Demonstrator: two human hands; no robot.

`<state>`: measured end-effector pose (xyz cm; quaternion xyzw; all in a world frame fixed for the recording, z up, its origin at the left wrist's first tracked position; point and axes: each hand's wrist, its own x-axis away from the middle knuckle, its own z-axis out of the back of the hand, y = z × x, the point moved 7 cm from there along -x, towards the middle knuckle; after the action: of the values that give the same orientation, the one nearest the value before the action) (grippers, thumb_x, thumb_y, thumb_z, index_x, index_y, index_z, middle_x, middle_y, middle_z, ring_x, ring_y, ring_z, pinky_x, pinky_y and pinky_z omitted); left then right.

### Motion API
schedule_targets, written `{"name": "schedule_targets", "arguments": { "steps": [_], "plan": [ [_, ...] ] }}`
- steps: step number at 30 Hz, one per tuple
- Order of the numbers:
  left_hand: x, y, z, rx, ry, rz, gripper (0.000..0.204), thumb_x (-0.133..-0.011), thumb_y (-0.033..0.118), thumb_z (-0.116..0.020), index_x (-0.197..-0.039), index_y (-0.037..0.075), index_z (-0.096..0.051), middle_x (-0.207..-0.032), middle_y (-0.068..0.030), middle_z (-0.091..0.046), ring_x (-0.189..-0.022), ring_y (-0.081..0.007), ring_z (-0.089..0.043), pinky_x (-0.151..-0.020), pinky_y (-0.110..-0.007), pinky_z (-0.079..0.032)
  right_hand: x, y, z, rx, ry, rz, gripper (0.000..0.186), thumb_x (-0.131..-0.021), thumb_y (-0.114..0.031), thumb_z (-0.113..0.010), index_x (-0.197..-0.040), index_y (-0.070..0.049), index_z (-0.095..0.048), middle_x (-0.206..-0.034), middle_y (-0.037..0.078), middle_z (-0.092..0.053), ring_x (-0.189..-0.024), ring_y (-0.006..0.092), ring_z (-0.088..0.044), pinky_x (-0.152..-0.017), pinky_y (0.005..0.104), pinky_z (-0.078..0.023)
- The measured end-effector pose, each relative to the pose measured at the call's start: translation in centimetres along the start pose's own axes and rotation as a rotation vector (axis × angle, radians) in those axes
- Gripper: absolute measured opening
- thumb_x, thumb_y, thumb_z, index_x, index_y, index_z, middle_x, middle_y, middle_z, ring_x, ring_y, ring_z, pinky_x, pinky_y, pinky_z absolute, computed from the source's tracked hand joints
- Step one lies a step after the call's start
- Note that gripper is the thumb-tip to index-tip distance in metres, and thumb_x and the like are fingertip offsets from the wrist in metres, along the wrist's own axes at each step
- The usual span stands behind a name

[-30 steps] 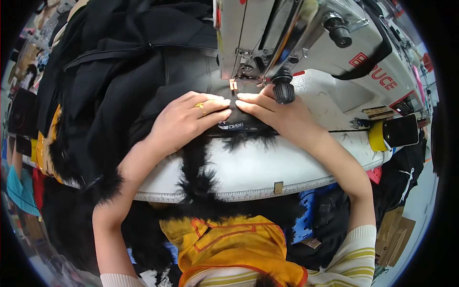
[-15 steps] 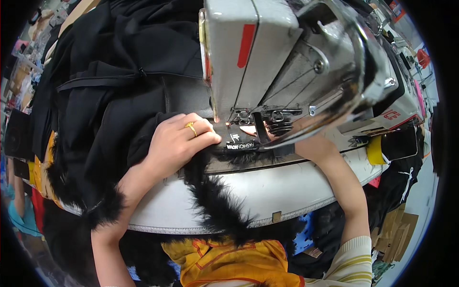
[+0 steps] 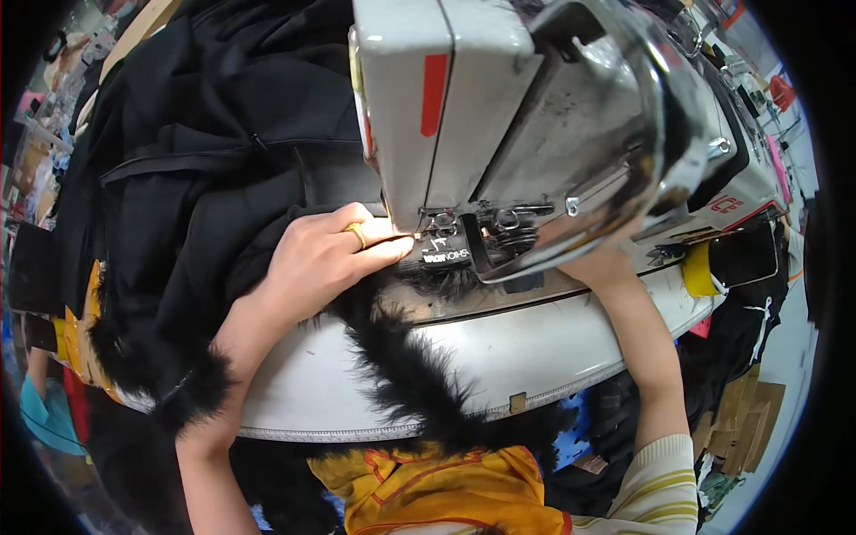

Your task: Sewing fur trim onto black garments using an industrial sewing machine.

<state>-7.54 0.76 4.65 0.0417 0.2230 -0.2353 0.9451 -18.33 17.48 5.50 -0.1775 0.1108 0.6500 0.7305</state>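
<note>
Black fur trim (image 3: 401,366) under left hand (image 3: 325,259)

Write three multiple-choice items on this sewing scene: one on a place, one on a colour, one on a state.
1. Where does the left hand rest?
A. on the black garment beside the needle area
B. on the yellow cloth
C. on top of the sewing machine

2. What colour is the ring on that hand?
A. silver
B. gold
C. black

3. How much of the right hand shows?
A. all of it, open flat
B. all of it, holding scissors
C. almost none; the sewing machine head covers it

Answers:
1 A, the fingers press black fabric next to the presser foot.
2 B, the band gleams gold on a finger.
3 C, only the right forearm shows, running up under the machine head.
</note>
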Motion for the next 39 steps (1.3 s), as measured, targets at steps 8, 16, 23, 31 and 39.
{"name": "schedule_targets", "arguments": {
  "steps": [8,16,23,31,39],
  "plan": [
    [-0.3,-0.2,-0.1,0.004,0.004,-0.016,0.032,-0.070,0.012,-0.059,-0.100,0.017,-0.067,-0.091,0.0050,-0.064,-0.091,-0.0135,-0.057,-0.073,-0.026,-0.050,-0.6,0.2,-1.3,-0.023,-0.014,0.016,0.021,-0.074,-0.014,-0.057,-0.092,-0.011,-0.068,-0.095,0.005,-0.065,-0.092,0.0237,-0.059,-0.080,0.0346,-0.044],
    [-0.1,0.0,1.6,0.044,-0.039,0.093,0.029,-0.076,0.010,-0.051,-0.102,0.010,-0.064,-0.107,-0.0046,-0.065,-0.102,-0.0199,-0.061,-0.096,-0.034,-0.044,-1.2,0.4,-1.9,-0.106,-0.032,0.041,0.026,-0.074,-0.014,-0.056,-0.096,-0.015,-0.069,-0.100,0.003,-0.065,-0.095,0.0235,-0.058,-0.085,0.0346,-0.044],
    [0.6,3.1,3.4,0.131,0.027,0.008,0.026,-0.075,0.010,-0.054,-0.098,0.008,-0.065,-0.103,-0.0025,-0.066,-0.098,-0.0176,-0.061,-0.091,-0.032,-0.046,0.1,-1.3,-0.3,-0.059,-0.149,0.102,0.053,-0.062,0.005,-0.058,-0.110,-0.016,-0.064,-0.112,-0.008,-0.063,-0.104,0.0208,-0.052,-0.093,0.0351,-0.041],
    [2.8,4.1,0.9,0.035,-0.015,0.092,0.029,-0.074,0.010,-0.053,-0.101,0.005,-0.063,-0.109,-0.0051,-0.063,-0.100,-0.0201,-0.061,-0.087,-0.032,-0.048,0.1,-5.6,1.3,0.144,-0.325,0.102,0.073,-0.062,0.001,-0.058,-0.131,-0.020,-0.050,-0.126,0.004,-0.052,-0.105,0.0268,-0.053,-0.096,0.0391,-0.041],
    [2.6,2.3,2.3,0.129,0.032,0.142,0.015,-0.068,0.007,-0.062,-0.082,0.004,-0.063,-0.090,-0.0038,-0.063,-0.086,-0.0188,-0.062,-0.072,-0.028,-0.052,-0.5,-3.5,-3.0,0.202,-0.229,0.057,0.053,-0.075,-0.004,-0.053,-0.125,-0.022,-0.056,-0.118,0.003,-0.061,-0.095,0.0240,-0.058,-0.091,0.0354,-0.044]
  ]
}}
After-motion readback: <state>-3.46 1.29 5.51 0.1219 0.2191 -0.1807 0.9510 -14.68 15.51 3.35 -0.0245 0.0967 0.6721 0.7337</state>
